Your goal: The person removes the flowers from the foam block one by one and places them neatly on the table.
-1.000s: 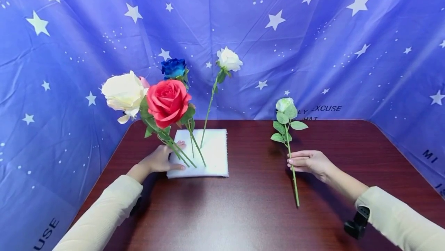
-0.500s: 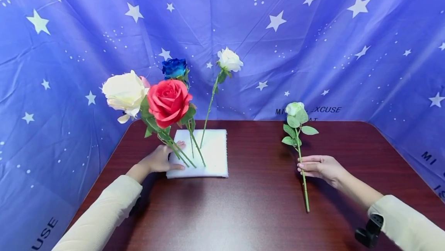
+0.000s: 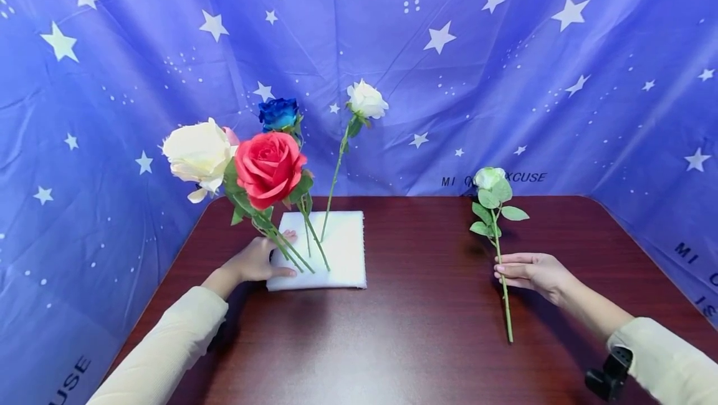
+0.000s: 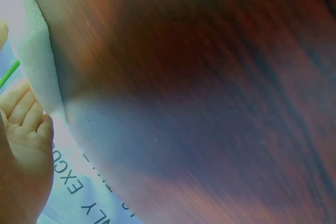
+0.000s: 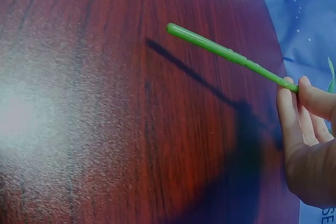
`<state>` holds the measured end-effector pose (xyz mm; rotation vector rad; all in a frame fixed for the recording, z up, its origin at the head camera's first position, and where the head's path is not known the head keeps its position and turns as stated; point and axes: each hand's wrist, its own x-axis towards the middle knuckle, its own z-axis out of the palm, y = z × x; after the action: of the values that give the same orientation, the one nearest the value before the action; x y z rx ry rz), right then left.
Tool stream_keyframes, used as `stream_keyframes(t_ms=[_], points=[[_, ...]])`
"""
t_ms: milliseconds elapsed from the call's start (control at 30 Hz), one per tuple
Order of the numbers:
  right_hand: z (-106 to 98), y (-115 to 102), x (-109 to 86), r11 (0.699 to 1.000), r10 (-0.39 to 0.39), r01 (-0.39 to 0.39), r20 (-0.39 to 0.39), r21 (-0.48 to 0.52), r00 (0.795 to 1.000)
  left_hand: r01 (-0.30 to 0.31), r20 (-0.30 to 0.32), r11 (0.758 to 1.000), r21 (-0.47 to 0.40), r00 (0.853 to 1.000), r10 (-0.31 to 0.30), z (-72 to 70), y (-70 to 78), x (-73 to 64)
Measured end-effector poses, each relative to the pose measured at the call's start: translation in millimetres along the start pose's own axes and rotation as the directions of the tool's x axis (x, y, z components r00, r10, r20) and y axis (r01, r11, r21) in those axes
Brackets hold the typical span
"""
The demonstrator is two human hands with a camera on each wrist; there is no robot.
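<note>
My right hand (image 3: 538, 274) pinches the green stem of a pale green-white artificial rose (image 3: 489, 179), bloom up, over the table's right half. In the right wrist view the stem's bare lower end (image 5: 210, 46) sticks out past thumb and fingertips, casting a shadow. At left, my left hand (image 3: 255, 260) rests on the left edge of a white foam block (image 3: 349, 255), thumb at its near corner, fingers spread farther back. Standing in the foam are a red rose (image 3: 270, 169), a large cream rose (image 3: 197, 152), a blue rose (image 3: 278, 113) and a smaller white rose (image 3: 367, 100).
A pink bloom (image 3: 230, 136) shows partly behind the cream rose. The dark red-brown table (image 3: 392, 343) reaches back to a blue curtain (image 3: 314, 31) printed with white stars, which surrounds it on the sides. A black device (image 3: 610, 374) sits at the right cuff.
My right hand has moved right and slightly toward me, carrying the green-white rose with it. My left hand stays on the foam block.
</note>
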<state>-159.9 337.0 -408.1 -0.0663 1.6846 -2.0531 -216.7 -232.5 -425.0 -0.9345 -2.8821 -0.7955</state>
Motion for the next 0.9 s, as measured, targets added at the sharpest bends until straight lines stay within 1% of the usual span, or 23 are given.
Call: stream_keyframes(t_ms=[133,267,400,533,600,767,900], points=[[-5.4,1.8,-2.8,1.0,0.015,-0.015,-0.003,0.003,1.0,0.002,0.012,1.0,0.008,1.0,-0.002,5.1,-1.6,-1.4],[-11.5,3.9,-6.1,1.0,0.018,-0.018,0.001,0.01,1.0,0.0,0.008,1.0,0.0,1.0,0.0,7.1,-1.5,-2.2],[-18.8,4.6,-10.2,1.0,0.014,-0.014,0.011,0.011,1.0,-0.01,-0.001,1.0,0.006,1.0,0.01,6.6,-0.4,-2.2],[-25.6,4.7,-14.1,1.0,0.009,-0.01,0.027,0.017,1.0,-0.001,0.005,1.0,0.009,1.0,0.001,6.0,0.3,-2.3],[-28.8,4.9,-15.5,1.0,0.01,-0.011,0.033,0.021,0.999,0.01,0.009,1.0,-0.005,1.0,-0.01,5.6,0.6,-2.4],[-37.0,4.8,-18.5,0.999,0.017,-0.018,0.033,0.034,0.999,0.006,0.004,1.0,0.0,1.0,-0.006,4.3,1.5,-1.7],[-44.1,4.5,-21.0,0.999,0.027,-0.028,0.024,0.025,0.999,0.006,0.007,1.0,0.008,1.0,-0.006,4.7,1.1,-0.9]])
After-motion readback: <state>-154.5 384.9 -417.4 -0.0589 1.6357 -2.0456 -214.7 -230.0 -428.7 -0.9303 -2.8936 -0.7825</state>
